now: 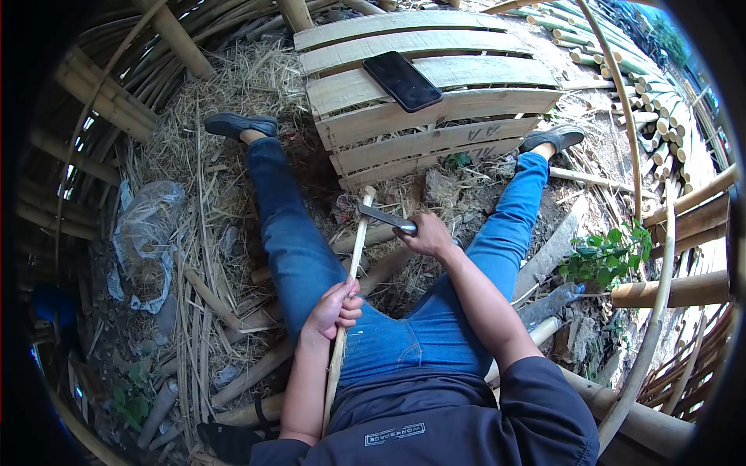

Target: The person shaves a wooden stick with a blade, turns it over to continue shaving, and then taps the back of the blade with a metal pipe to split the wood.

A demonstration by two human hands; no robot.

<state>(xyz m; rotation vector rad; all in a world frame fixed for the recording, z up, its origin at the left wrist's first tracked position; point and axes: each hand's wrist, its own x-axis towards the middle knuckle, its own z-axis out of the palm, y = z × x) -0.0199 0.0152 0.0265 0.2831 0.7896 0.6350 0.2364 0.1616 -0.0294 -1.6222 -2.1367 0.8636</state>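
My left hand [332, 312] is wrapped round a long, pale bamboo strip [357, 255], which slants up from beside my torso between my legs. In my right hand [429, 235] is a knife [382, 217], gripped by its handle. Its blade lies across the strip near the upper end and seems to touch it. Past that end stands a slatted wooden crate [435, 101] with a black phone [402, 81] lying on top.
Straw and cut bamboo pieces [210, 299] litter the ground. A plastic bag [150, 233] lies at left. Stacked bamboo poles [660, 109] are at upper right. A green plant [606, 256] and a bent bamboo pole [657, 326] stand on the right.
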